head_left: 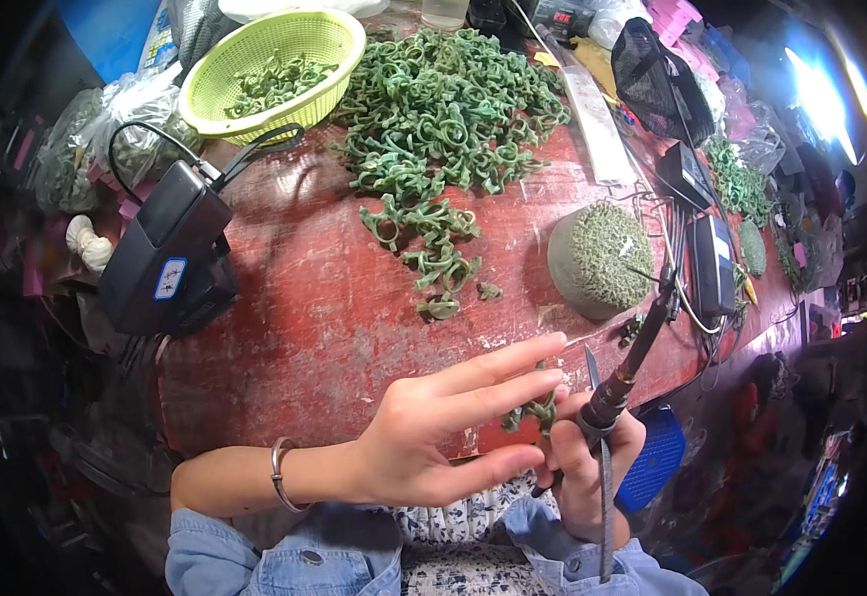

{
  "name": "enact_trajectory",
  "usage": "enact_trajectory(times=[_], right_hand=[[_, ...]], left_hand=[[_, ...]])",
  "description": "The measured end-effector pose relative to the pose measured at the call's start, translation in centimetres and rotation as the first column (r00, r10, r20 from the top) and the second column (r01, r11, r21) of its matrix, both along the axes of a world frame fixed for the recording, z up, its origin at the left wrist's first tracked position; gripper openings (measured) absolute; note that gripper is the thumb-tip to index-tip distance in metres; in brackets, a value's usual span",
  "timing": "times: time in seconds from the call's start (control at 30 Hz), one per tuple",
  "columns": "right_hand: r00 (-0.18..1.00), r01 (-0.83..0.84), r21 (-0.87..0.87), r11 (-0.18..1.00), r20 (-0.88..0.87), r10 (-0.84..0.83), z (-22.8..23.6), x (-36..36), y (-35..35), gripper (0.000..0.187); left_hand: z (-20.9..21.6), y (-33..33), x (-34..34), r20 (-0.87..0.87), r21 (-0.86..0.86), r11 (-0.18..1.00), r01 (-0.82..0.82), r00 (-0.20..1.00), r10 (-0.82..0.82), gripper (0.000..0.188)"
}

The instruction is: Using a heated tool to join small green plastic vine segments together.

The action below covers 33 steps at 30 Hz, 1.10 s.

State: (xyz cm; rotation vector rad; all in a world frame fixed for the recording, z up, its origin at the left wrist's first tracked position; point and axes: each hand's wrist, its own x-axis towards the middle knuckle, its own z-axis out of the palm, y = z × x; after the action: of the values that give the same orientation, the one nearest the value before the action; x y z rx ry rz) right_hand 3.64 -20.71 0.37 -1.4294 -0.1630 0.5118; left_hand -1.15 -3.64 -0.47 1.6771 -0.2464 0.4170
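Observation:
In my right hand [592,462], closed near the table's front edge, is a dark soldering-iron-like pen [644,343], its tip pointing up and away. A thin pointed metal blade [592,369] also sticks up from this hand. At its fingertips is a small green ring-like piece [533,412], partly hidden by fingers. My left hand [443,422] reaches in from the left, fingers stretched out and apart, beside that piece; its thumb tip is close to the right fingers. Beyond both hands lies a large heap of green ring-like pieces [443,99], with several trailing toward me.
A yellow-green basket [205,94] holds more pieces at far left. At left stands a black device [170,243] with a cable. A round container [572,260] topped with green crumbs is right of centre. Cables and black boxes [713,266] line the red table's [294,348] right side.

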Motion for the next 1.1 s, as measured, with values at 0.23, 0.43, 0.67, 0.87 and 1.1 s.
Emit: enact_trajectory(times=[0.23,0.43,0.67,0.87,1.1], right_hand=[[0.904,-0.101,0.200,0.975,-0.390,0.174,-0.6,2.6,-2.4,0.020],[0.936,-0.115,-0.121,0.986,-0.344,0.067,-1.7,3.2,-3.4,0.023],[0.996,-0.013,-0.103,0.995,0.089,0.022,-2.1,1.6,-2.9,0.023],[0.938,-0.170,-0.011,0.985,0.304,0.165,0.0,1.1,-1.5,0.047],[0.954,-0.205,-0.021,0.978,0.219,0.205,0.1,1.0,-0.9,0.045]], left_hand=[[-1.0,-0.5,-0.3,-0.129,0.087,0.994,-0.067,0.989,0.077,0.041],[-1.0,-0.6,0.0,-0.150,0.032,0.986,-0.162,0.975,0.165,0.035],[-1.8,-0.8,0.2,-0.196,-0.019,0.982,-0.185,0.964,0.178,0.038],[-1.8,-1.0,0.0,-0.189,0.040,0.984,-0.174,0.966,0.179,0.039],[-1.3,-0.9,0.1,-0.178,-0.044,0.981,-0.189,0.968,0.179,0.027]])
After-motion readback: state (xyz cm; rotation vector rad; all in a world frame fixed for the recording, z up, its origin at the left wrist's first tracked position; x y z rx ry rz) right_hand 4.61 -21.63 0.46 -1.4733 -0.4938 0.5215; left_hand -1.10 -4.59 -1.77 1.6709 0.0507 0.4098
